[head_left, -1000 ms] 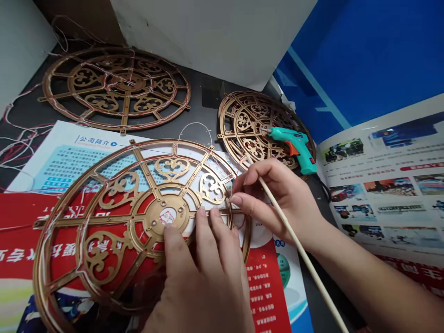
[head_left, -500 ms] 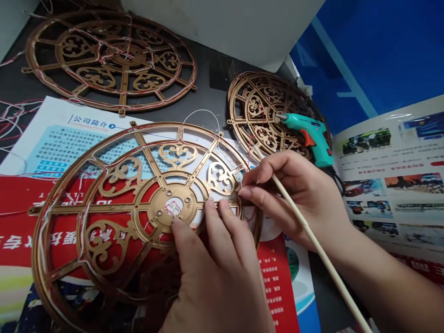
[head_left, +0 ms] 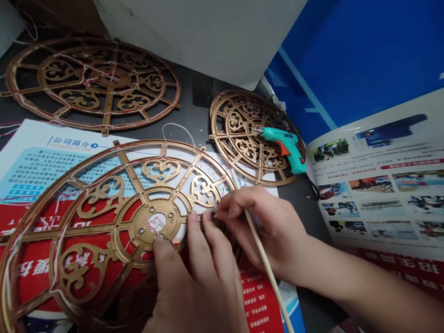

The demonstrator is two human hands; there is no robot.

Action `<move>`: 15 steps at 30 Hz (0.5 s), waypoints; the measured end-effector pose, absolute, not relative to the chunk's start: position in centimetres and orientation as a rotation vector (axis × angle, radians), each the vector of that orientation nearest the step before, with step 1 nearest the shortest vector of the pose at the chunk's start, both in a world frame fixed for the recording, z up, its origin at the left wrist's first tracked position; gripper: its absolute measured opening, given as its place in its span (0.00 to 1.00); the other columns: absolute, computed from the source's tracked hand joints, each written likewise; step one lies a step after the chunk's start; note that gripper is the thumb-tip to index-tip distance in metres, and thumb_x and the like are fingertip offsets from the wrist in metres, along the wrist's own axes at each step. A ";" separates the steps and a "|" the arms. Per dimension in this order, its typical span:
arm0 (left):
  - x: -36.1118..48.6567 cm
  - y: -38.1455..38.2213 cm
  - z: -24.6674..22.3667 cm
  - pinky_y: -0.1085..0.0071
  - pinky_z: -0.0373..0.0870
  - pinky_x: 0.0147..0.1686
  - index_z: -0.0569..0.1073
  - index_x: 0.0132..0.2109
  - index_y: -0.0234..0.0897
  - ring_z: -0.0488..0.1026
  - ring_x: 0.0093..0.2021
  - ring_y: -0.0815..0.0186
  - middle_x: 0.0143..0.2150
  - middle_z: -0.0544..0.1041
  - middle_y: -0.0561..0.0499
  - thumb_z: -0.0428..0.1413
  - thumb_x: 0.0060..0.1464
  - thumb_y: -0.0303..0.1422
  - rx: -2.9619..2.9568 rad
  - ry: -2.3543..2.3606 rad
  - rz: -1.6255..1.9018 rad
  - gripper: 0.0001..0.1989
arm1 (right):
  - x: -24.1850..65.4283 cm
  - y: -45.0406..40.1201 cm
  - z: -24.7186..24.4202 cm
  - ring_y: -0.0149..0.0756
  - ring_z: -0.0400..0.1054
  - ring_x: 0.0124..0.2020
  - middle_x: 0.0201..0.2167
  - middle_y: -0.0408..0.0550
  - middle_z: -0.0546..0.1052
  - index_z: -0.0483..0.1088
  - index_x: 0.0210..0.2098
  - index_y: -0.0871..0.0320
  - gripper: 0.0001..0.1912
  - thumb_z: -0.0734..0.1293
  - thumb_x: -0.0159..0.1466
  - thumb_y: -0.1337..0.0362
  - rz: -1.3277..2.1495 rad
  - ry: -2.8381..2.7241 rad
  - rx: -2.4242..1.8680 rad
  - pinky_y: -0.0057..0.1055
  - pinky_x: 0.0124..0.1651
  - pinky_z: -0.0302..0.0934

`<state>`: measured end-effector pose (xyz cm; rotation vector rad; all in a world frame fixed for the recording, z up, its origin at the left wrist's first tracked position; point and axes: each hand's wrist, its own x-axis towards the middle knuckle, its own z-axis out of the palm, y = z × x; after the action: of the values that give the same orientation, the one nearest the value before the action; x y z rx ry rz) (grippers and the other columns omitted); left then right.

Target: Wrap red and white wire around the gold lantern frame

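A round gold openwork frame (head_left: 163,170) lies before me, with red and white wires (head_left: 57,245) along its rings. My left hand (head_left: 203,273) rests on it, thumb at the central hub (head_left: 166,212) and fingertips on the right spoke, gripping the frame. My right hand (head_left: 263,226) is closed around a thin pale wooden stick (head_left: 265,261). Its thumb and index fingertips are pinched at the frame's right inner ring, beside the left fingertips; any wire between them is too small to make out. A thin white wire (head_left: 178,125) loops up behind the frame's top edge.
Another wired gold frame (head_left: 108,108) lies at the back left. A teal glue gun (head_left: 286,144) rests on stacked gold frames (head_left: 239,159) at the back right. Printed sheets (head_left: 34,138) lie under the near frame, and an open brochure (head_left: 378,203) stands right. A pale box (head_left: 208,37) is behind.
The whole view has shifted, so things appear lower and farther left. My right fingertips have come closer to my left fingertips at the ring. The stick is still in my right hand.
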<state>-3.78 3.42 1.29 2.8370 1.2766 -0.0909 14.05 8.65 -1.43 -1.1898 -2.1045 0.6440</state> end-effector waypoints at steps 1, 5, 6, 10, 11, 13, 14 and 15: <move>-3.7 3.4 1.4 0.34 0.78 0.49 0.76 0.66 0.52 0.73 0.65 0.29 0.62 0.79 0.35 0.59 0.60 0.34 2.854 1.294 -0.080 0.27 | 14.0 8.7 -1.5 0.32 0.77 0.38 0.39 0.43 0.79 0.62 0.44 0.50 0.10 0.68 0.70 0.69 0.639 -2.107 -1.171 0.30 0.40 0.73; -3.3 3.5 1.9 0.38 0.79 0.50 0.81 0.62 0.42 0.75 0.62 0.32 0.61 0.80 0.32 0.58 0.61 0.30 2.904 1.323 -0.090 0.23 | 14.2 9.2 -1.6 0.30 0.77 0.38 0.39 0.41 0.78 0.62 0.42 0.52 0.13 0.69 0.68 0.74 0.752 -1.972 -1.163 0.27 0.38 0.71; -3.3 3.5 2.2 0.38 0.79 0.51 0.82 0.61 0.42 0.75 0.63 0.33 0.62 0.79 0.32 0.57 0.60 0.29 2.907 1.319 -0.111 0.23 | 14.3 9.3 -1.6 0.29 0.77 0.38 0.39 0.41 0.78 0.62 0.43 0.52 0.14 0.69 0.67 0.75 0.818 -1.906 -1.184 0.26 0.38 0.71; -3.0 3.7 3.2 0.40 0.79 0.50 0.81 0.62 0.40 0.75 0.63 0.33 0.64 0.77 0.32 0.57 0.59 0.27 2.913 1.307 -0.229 0.25 | 14.2 9.9 -1.4 0.27 0.76 0.35 0.39 0.42 0.78 0.63 0.41 0.53 0.14 0.71 0.66 0.74 1.043 -1.684 -1.225 0.24 0.36 0.72; -2.9 3.7 3.4 0.40 0.80 0.50 0.81 0.62 0.39 0.75 0.63 0.33 0.64 0.77 0.31 0.57 0.59 0.26 2.918 1.304 -0.254 0.25 | 14.1 10.0 -1.2 0.27 0.75 0.34 0.39 0.42 0.78 0.63 0.40 0.53 0.14 0.72 0.66 0.73 1.075 -1.651 -1.231 0.24 0.35 0.72; -2.9 3.7 3.4 0.40 0.80 0.49 0.80 0.63 0.38 0.75 0.63 0.33 0.65 0.76 0.31 0.57 0.60 0.26 2.925 1.299 -0.276 0.25 | 13.9 10.2 -0.9 0.27 0.75 0.31 0.37 0.42 0.79 0.64 0.39 0.54 0.13 0.73 0.65 0.72 1.123 -1.600 -1.248 0.24 0.32 0.72; -2.9 3.6 3.3 0.39 0.80 0.49 0.80 0.63 0.38 0.75 0.63 0.32 0.65 0.76 0.31 0.57 0.60 0.26 2.925 1.299 -0.270 0.24 | 13.7 10.3 -0.6 0.28 0.75 0.30 0.36 0.42 0.79 0.64 0.38 0.54 0.14 0.74 0.65 0.72 1.136 -1.581 -1.265 0.23 0.30 0.72; -2.9 3.5 3.1 0.39 0.80 0.49 0.80 0.63 0.38 0.75 0.63 0.32 0.65 0.76 0.30 0.57 0.61 0.26 2.922 1.303 -0.249 0.24 | 13.6 10.4 -0.4 0.28 0.75 0.29 0.35 0.42 0.80 0.64 0.37 0.54 0.14 0.74 0.64 0.71 1.145 -1.561 -1.284 0.23 0.29 0.72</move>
<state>-2.87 3.53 3.06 2.9223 1.3034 -0.2488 13.63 10.40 -0.44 -1.2837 -1.5613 1.1455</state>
